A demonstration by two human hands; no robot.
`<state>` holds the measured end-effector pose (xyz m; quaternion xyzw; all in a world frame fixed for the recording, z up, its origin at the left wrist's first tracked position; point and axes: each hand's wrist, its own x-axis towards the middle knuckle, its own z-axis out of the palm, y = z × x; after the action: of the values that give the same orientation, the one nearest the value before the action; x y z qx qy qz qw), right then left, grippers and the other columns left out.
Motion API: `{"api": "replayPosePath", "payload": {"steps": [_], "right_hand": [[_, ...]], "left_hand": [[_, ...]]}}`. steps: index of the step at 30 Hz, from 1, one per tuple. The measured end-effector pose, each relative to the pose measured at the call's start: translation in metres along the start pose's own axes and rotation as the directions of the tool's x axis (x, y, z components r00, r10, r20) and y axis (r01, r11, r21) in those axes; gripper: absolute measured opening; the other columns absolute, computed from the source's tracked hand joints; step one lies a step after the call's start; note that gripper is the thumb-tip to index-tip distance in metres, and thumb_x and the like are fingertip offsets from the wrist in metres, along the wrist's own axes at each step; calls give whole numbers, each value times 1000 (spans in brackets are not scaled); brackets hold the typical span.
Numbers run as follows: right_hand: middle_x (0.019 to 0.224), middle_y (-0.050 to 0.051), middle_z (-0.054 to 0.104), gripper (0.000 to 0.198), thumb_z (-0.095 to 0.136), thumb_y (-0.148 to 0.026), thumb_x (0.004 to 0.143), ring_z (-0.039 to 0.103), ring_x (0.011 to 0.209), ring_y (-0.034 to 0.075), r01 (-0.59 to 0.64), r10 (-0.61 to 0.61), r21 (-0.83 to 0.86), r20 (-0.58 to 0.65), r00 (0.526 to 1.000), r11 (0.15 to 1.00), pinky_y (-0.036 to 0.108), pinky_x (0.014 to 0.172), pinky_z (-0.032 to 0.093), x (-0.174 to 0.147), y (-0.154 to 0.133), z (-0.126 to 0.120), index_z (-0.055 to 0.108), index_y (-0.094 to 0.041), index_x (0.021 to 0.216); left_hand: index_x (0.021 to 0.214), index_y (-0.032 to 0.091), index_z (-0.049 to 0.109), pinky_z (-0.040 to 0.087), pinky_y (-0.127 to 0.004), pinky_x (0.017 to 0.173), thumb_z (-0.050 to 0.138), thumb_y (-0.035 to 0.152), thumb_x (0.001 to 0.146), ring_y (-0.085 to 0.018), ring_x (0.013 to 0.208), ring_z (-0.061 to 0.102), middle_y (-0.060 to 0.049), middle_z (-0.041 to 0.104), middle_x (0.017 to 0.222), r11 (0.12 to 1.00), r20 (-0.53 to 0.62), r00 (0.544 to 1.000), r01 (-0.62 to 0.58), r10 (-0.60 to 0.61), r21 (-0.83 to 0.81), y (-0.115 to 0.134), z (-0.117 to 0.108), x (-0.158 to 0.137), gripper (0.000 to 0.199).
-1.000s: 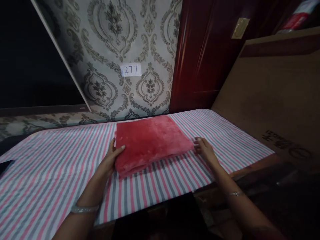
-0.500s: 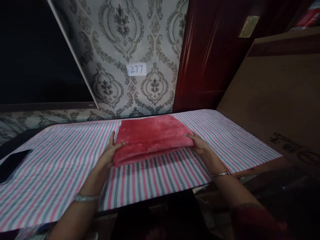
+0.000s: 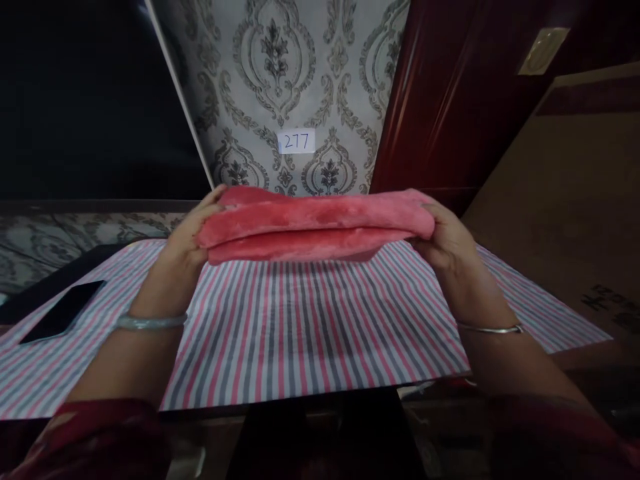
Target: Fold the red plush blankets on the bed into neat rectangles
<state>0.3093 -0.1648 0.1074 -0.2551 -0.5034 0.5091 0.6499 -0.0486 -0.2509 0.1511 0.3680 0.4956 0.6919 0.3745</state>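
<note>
A folded red plush cloth is held up above the striped tablecloth, its folded layers facing me. My left hand grips its left end, with the thumb on top and fingers partly hidden by the fabric. On the opposite end my right hand is closed around the fabric, its fingers largely tucked behind and beneath. The cloth hangs level between both hands, sagging only slightly.
A dark phone lies on the tablecloth at left. Behind stand a large black screen and a patterned wall with a paper label reading 277. A cardboard box rises at right beside a dark red door.
Both hands have lifted the red cloth off the tablecloth, up and towards me. The view has shifted a little to the left.
</note>
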Motion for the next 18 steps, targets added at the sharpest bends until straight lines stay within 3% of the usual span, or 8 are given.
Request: {"api": "replayPosePath", "payload": {"steps": [3, 5, 7, 8, 11, 14, 18], "right_hand": [[97, -2, 70, 30, 70, -19, 73, 63, 88, 15, 157, -158, -27, -69, 985, 987, 28, 79, 53, 7, 5, 2, 69, -23, 103], [107, -1, 71, 35, 73, -25, 73, 64, 98, 17, 165, -171, -67, -93, 981, 984, 31, 86, 53, -6, 26, 0, 67, -25, 108], [109, 0, 72, 38, 76, -31, 71, 65, 100, 20, 61, -72, -97, -114, 991, 993, 34, 86, 54, -28, 61, -5, 66, -26, 107], [105, 1, 73, 39, 77, -33, 68, 66, 97, 22, -46, 33, -108, -116, 993, 993, 34, 84, 54, -42, 82, -8, 66, -25, 105], [91, 3, 75, 46, 82, -37, 59, 69, 86, 26, -398, 382, -105, -140, 913, 912, 37, 76, 56, -78, 139, -16, 65, -24, 100], [94, 4, 75, 49, 82, -46, 62, 70, 88, 27, -493, 478, -79, -156, 865, 866, 36, 73, 57, -98, 166, -25, 65, -24, 102], [108, 4, 73, 50, 73, -61, 72, 66, 102, 28, -486, 473, -155, -118, 873, 860, 35, 74, 56, -105, 162, -38, 63, -26, 107]], "left_hand": [[141, 21, 55, 34, -42, 121, 59, 2, 84, -19, 134, 53, 3, 68, 130, 990, 11, 992, -129, 128, 58, 14, -3, 0, 61], [140, 22, 57, 38, -39, 118, 66, 5, 79, -21, 133, 55, 2, 65, 136, 984, 34, 990, -141, 138, 106, 2, -16, -3, 64], [140, 21, 57, 47, -37, 111, 75, 10, 72, -25, 127, 60, -4, 67, 134, 989, 47, 998, -38, 31, 141, -28, -34, -7, 71], [139, 21, 57, 52, -37, 106, 80, 12, 67, -27, 123, 63, -7, 69, 130, 987, 59, 995, 75, -84, 144, -47, -43, -9, 76], [135, 19, 61, 58, -38, 96, 87, 15, 61, -31, 118, 66, -11, 72, 122, 946, 50, 954, 285, -295, 152, -101, -68, -19, 78], [128, 18, 65, 57, -40, 96, 89, 18, 59, -33, 120, 65, -13, 73, 118, 927, 12, 941, 332, -339, 174, -130, -84, -28, 73], [121, 19, 68, 48, -42, 108, 90, 35, 62, -35, 129, 57, -13, 70, 125, 908, -125, 959, 283, -256, 309, -143, -96, -45, 65]]}}
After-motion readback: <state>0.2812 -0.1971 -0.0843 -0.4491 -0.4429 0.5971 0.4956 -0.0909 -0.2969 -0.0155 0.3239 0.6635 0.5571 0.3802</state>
